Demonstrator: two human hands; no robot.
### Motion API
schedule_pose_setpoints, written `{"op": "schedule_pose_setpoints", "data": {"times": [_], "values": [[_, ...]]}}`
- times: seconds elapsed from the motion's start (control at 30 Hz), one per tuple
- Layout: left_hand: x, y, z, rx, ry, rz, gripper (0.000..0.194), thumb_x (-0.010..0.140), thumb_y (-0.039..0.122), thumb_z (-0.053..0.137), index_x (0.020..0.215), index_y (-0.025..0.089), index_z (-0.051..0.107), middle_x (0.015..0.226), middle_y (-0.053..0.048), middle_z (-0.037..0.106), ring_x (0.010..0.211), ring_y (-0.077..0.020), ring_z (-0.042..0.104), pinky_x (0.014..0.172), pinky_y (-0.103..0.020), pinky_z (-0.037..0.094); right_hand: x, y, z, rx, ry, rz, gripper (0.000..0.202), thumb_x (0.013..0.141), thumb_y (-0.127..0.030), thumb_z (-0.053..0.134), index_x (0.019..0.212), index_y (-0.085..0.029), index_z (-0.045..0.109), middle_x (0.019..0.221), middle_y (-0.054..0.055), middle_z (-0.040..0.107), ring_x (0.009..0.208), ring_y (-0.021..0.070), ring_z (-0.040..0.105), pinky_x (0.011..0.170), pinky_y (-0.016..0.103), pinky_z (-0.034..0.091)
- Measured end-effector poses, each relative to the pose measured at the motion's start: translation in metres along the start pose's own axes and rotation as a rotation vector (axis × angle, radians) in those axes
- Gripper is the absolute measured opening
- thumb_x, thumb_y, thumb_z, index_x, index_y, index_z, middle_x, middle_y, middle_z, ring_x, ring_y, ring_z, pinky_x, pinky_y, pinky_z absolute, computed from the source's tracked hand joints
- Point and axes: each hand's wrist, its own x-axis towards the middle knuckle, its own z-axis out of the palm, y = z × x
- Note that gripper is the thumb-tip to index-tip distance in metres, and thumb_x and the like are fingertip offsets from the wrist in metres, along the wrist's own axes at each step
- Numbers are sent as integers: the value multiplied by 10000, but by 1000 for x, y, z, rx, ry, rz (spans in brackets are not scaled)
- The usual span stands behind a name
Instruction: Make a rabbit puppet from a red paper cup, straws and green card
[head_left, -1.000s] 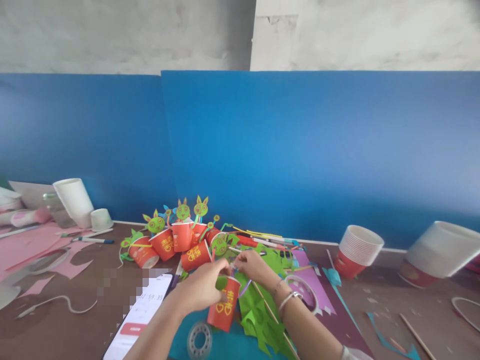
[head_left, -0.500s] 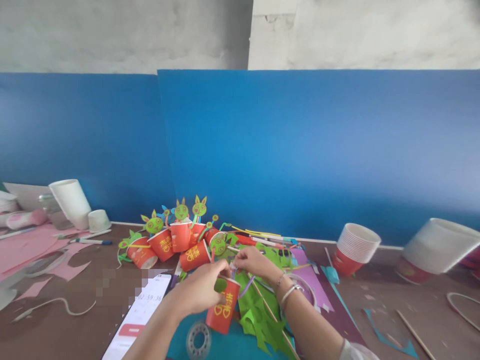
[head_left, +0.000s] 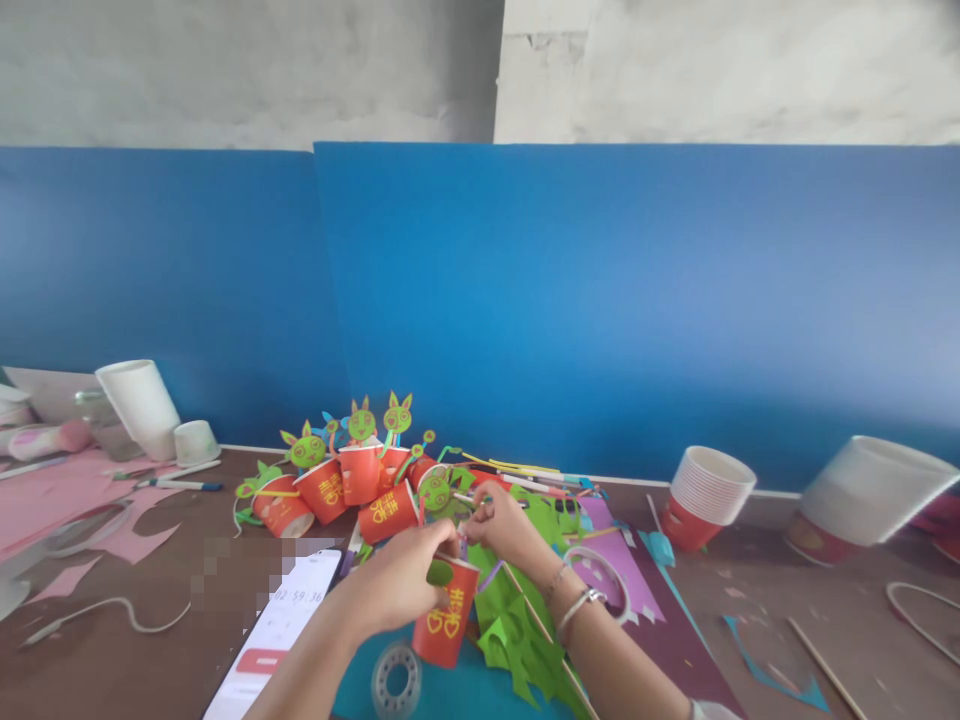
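Observation:
A red paper cup (head_left: pixel 452 625) with yellow characters stands upright under my left hand (head_left: pixel 401 580), whose fingers close round its left side and rim. My right hand (head_left: pixel 496 518) is pinched just above the right side of the rim. What its fingertips hold is too small to name. A thin purple strip (head_left: pixel 491 575) curves out beside the cup, below the right hand. Green paper shows on the cup's side near my left fingers. A clear roll of tape (head_left: pixel 397 681) lies in front of the cup on a blue-green sheet (head_left: pixel 472 695).
Behind my hands stand several red cups (head_left: pixel 360 472) with green paper animal heads. Cut green paper (head_left: pixel 525 645) and a wooden stick lie at right. A phone (head_left: pixel 277 630) lies left. Stacked paper cups (head_left: pixel 709 490) stand right, before a blue partition (head_left: pixel 600 300).
My right hand has shifted slightly up and left, its wrist turning a little. My left hand and the cup stay nearly in place.

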Motion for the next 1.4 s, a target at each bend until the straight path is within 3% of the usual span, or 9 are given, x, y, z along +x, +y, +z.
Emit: {"op": "schedule_pose_setpoints", "data": {"times": [0.1, 0.4, 0.57, 0.63, 0.7, 0.77, 0.97, 1.27, 1.4], "values": [[-3, 4, 1, -23, 7, 38, 293, 626, 90, 573, 869, 253, 565, 932, 2, 680, 892, -207, 629, 696, -236, 403, -7, -5, -3, 54, -4, 1, 182, 650, -146, 636, 822, -171, 581, 551, -54, 616, 522, 132, 595, 503, 215, 428], [-12, 37, 30, -127, 44, 141, 280, 687, 69, 547, 869, 266, 625, 895, -21, 695, 861, -216, 638, 729, -264, 431, -32, -12, -26, 37, 19, -108, 50, 662, -176, 623, 617, -153, 620, 572, -18, 596, 575, 138, 540, 575, 251, 397], [-16, 40, 3, -427, 27, 272, 254, 690, 117, 646, 900, 259, 670, 954, 0, 677, 845, -167, 618, 744, -240, 437, -41, -16, -44, 71, 9, -152, 104, 708, -210, 639, 793, -150, 638, 636, -19, 610, 581, 130, 530, 569, 251, 393], [-12, 29, -11, -667, 192, 293, 77, 725, 251, 691, 794, 223, 671, 911, -12, 667, 807, -159, 602, 702, -235, 441, -47, -22, -48, 134, -16, -188, 284, 731, -212, 650, 1007, -166, 596, 662, -37, 607, 579, 123, 522, 556, 243, 380], [-3, 17, -17, -843, 513, 177, 137, 738, 327, 700, 810, 214, 671, 801, 1, 653, 741, -140, 577, 675, -228, 427, -54, -31, -49, 197, -43, -241, 415, 744, -192, 657, 1136, -189, 520, 664, -58, 584, 582, 118, 515, 558, 241, 377], [7, 7, -14, -901, 611, 31, 202, 695, 341, 742, 828, 204, 675, 759, 5, 657, 741, -148, 583, 687, -239, 425, -62, -39, -46, 206, -50, -277, 410, 752, -153, 642, 1136, -203, 506, 672, -65, 565, 606, 117, 523, 596, 251, 401], [14, 16, 12, -917, 22, 77, 256, 568, 292, 817, 726, 170, 657, 668, 14, 649, 659, -140, 568, 642, -245, 415, -73, -51, -36, 171, -56, -290, 367, 748, -141, 638, 1089, -216, 527, 715, -53, 602, 658, 126, 575, 657, 268, 453], [10, 20, 13, -847, 73, 57, 284, 573, 295, 821, 746, 160, 640, 653, 27, 622, 628, -132, 550, 624, -251, 400, -72, -52, -39, 141, -5, -184, 340, 742, -308, 716, 1047, -189, 623, 940, 56, 709, 721, 167, 656, 646, 284, 517], [10, 16, 13, -841, 16, 106, 253, 572, 283, 832, 715, 157, 665, 638, 31, 627, 629, -123, 552, 619, -237, 404, -76, -55, -47, 143, -112, -101, 209, 713, -362, 762, 732, -164, 700, 665, 20, 698, 622, 155, 647, 581, 249, 494]]}}
